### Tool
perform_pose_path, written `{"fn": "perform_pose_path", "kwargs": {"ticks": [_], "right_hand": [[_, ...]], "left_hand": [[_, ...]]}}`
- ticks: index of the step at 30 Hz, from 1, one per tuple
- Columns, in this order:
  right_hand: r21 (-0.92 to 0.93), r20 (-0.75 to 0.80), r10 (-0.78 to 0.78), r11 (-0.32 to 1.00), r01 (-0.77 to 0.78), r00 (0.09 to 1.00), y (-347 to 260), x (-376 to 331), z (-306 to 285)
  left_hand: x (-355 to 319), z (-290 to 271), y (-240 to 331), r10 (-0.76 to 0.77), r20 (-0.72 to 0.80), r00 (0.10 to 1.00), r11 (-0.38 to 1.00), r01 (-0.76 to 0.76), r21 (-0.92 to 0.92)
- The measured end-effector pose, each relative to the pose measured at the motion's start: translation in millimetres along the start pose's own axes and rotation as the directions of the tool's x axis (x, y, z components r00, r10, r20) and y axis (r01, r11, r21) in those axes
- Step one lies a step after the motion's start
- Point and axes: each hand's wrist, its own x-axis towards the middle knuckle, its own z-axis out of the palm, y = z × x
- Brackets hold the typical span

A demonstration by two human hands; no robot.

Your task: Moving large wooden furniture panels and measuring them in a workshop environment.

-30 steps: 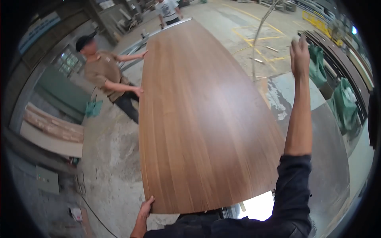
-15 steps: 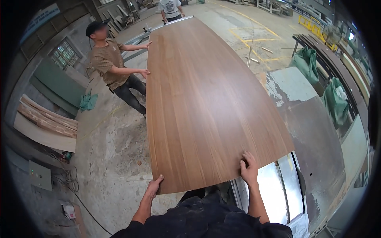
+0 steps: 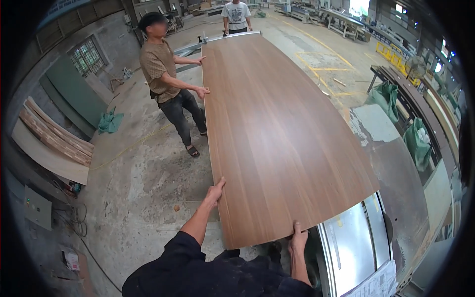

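A large brown wood-grain panel (image 3: pixel 287 133) stretches away from me, its far end against a metal fence (image 3: pixel 232 35). My left hand (image 3: pixel 214 193) is closed round the panel's left edge, thumb on top, some way forward of the near corner. At the near edge my right hand (image 3: pixel 298 238) grips the panel, thumb on the upper face and fingers hidden underneath. On the left side, a co-worker in a brown shirt (image 3: pixel 159 67) has both hands on the same edge, farther off.
Right of my right hand lies a shiny metal machine bed (image 3: pixel 349 242), beside a wide dark tabletop (image 3: pixel 401 183). Printed sheets (image 3: pixel 373 283) rest at its near end. Another person (image 3: pixel 237 17) stands beyond the fence. A grey control box (image 3: pixel 37 208) and cables are at left.
My left hand has gone from the near-left corner forward along the left edge. My right hand has left the panel's top face and now grips the near edge. The view has shifted.
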Motion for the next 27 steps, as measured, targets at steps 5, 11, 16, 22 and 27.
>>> {"fn": "perform_pose_path", "kwargs": {"ticks": [5,11,16,22,27], "right_hand": [[-0.121,-0.095,-0.091,0.989,0.079,0.991,23,-9,18],[-0.235,-0.191,-0.001,0.971,-0.044,0.982,19,-80,52],[-0.161,-0.111,-0.130,0.981,0.111,0.985,29,-80,50],[-0.204,-0.135,-0.044,0.979,0.016,0.990,38,-80,24],[-0.270,-0.228,-0.199,0.953,0.135,0.953,52,-83,26]], "left_hand": [[5,-39,-13,0.112,0.030,0.993,0.994,-0.111,-0.017],[24,-77,-51,0.109,-0.032,0.994,0.992,-0.111,-0.067],[25,-108,-38,0.099,0.305,0.947,0.963,-0.014,-0.269],[75,-99,21,0.136,0.330,0.934,0.989,-0.109,-0.099],[58,-83,23,0.188,0.260,0.947,0.982,-0.187,-0.030]]}}
